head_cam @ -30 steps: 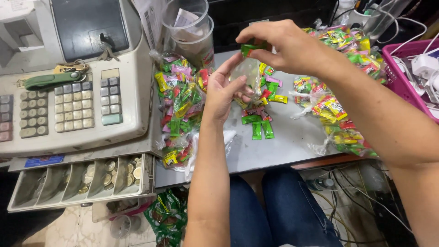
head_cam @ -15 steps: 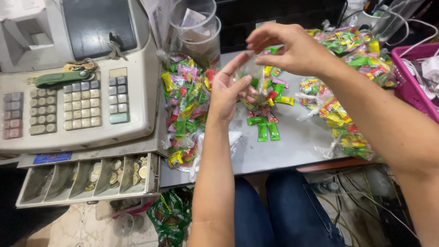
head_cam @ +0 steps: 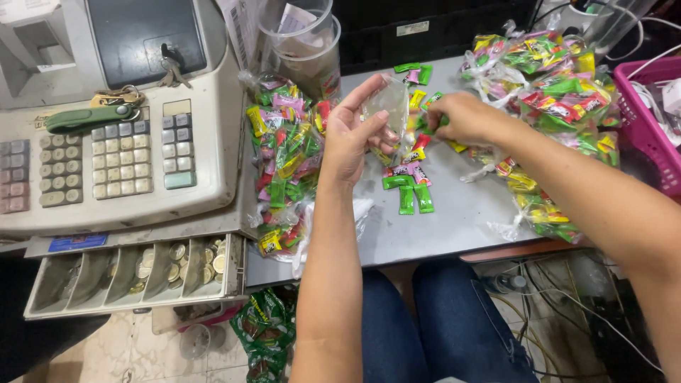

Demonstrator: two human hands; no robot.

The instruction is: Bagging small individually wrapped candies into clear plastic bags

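My left hand (head_cam: 357, 135) holds a small clear plastic bag (head_cam: 388, 105) upright over the grey table (head_cam: 454, 220). My right hand (head_cam: 464, 118) is down on a loose pile of small wrapped candies (head_cam: 411, 186) in green, pink and yellow, its fingers closed around green pieces. Several green candies lie just below both hands.
A beige cash register (head_cam: 120, 128) with keys and an open coin drawer (head_cam: 135, 273) stands at the left. Filled candy bags (head_cam: 284, 152) lie beside it, more bags (head_cam: 553, 92) at the right. Clear cups (head_cam: 301, 42) stand behind; a pink basket (head_cam: 649, 120) sits far right.
My right hand has dropped from above the clear bag down to the loose candies on the table. My left hand keeps holding the bag.
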